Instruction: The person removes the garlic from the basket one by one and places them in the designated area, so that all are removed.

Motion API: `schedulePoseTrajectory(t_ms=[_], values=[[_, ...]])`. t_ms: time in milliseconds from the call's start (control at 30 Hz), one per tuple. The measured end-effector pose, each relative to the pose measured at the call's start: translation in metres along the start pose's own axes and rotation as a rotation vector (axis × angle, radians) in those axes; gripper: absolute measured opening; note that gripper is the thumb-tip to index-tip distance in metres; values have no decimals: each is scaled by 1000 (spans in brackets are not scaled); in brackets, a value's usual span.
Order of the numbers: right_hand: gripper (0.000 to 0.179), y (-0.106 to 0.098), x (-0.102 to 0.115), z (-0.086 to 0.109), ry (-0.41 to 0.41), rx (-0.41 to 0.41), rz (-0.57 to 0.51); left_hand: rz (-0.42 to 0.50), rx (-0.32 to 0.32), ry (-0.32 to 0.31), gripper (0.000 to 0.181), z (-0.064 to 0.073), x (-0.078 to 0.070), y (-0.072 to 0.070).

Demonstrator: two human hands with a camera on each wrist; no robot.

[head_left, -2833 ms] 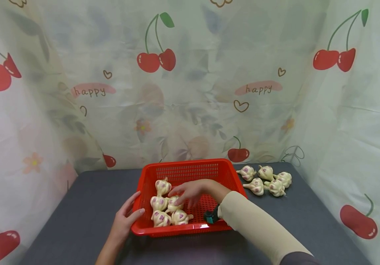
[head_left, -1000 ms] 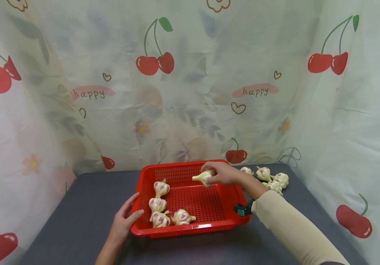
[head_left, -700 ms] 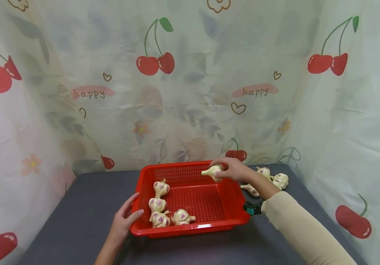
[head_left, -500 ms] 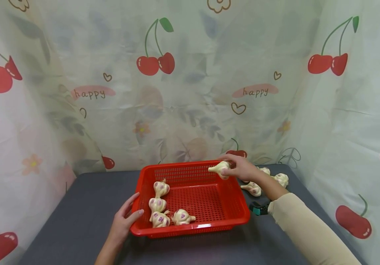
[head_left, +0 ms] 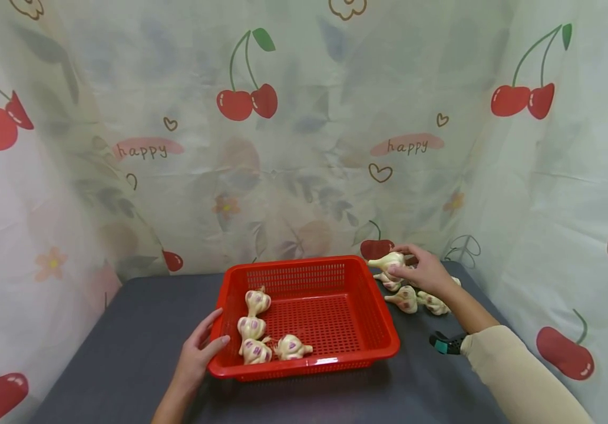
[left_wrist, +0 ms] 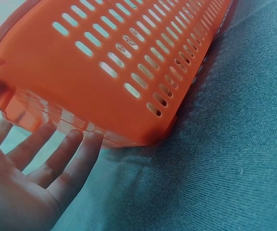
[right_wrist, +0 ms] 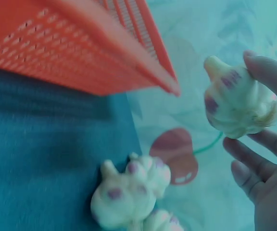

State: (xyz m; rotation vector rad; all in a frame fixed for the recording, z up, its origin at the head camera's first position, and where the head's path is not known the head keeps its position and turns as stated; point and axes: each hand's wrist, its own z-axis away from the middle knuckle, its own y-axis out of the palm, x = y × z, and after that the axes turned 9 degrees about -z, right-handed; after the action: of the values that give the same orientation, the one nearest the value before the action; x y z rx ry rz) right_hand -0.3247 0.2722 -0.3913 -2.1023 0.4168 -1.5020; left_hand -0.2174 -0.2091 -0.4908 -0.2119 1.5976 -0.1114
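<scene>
Holding one garlic bulb (head_left: 389, 262), the right hand (head_left: 428, 274) hangs just outside the far right corner of the red basket (head_left: 304, 368), above the loose bulbs! Look at that grip: thumb on one side, fingers on the other, round the fat body, with the neck left free and aimed toward the basket. Probably that's because the plump middle gives the surest purchase and the stem would be flimsy.

Over on the other side, the left hand (head_left: 194, 356) has the basket's left edge, thumb over the rim, fingers along the outside wall; that looks like steadying, since a light plastic basket could skid if bumped.

Inside, three bulbs (head_left: 251, 328) line up along the left wall and a fourth (head_left: 291, 347) sits near the front, leaving the basket's right half bare.

Now the crowded corner! Loose bulbs (head_left: 403, 300) cluster on the dark bench (head_left: 161, 330) right of the basket, some partly hidden by the right hand, so no sure count there. They leave little open bench right below the held bulb. The basket's right wall stands between them and the four inside, and behind everything hangs the cherry-print cloth (head_left: 304, 147), close to the bench's back edge.
</scene>
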Motion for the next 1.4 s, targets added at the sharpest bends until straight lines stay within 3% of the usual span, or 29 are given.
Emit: schedulePoseTrajectory(t_ms=[300,600,933,1167,1400], values=[[61,-20,-26,26,70,-127,23,-8,1,-4,62,2,-2,0],[63,-35,-53,47,81,-237,-9,-13,-18,-29,62,3,-2,2],[63,-45,-81,72,157,-382,40,-18,-7,-19,62,3,-4,1],[67,-50,-96,85,226,-419,49,-19,-17,-35,61,1,-2,1],[70,-53,-115,98,288,-414,94,-12,-4,-6,59,1,-2,0]])
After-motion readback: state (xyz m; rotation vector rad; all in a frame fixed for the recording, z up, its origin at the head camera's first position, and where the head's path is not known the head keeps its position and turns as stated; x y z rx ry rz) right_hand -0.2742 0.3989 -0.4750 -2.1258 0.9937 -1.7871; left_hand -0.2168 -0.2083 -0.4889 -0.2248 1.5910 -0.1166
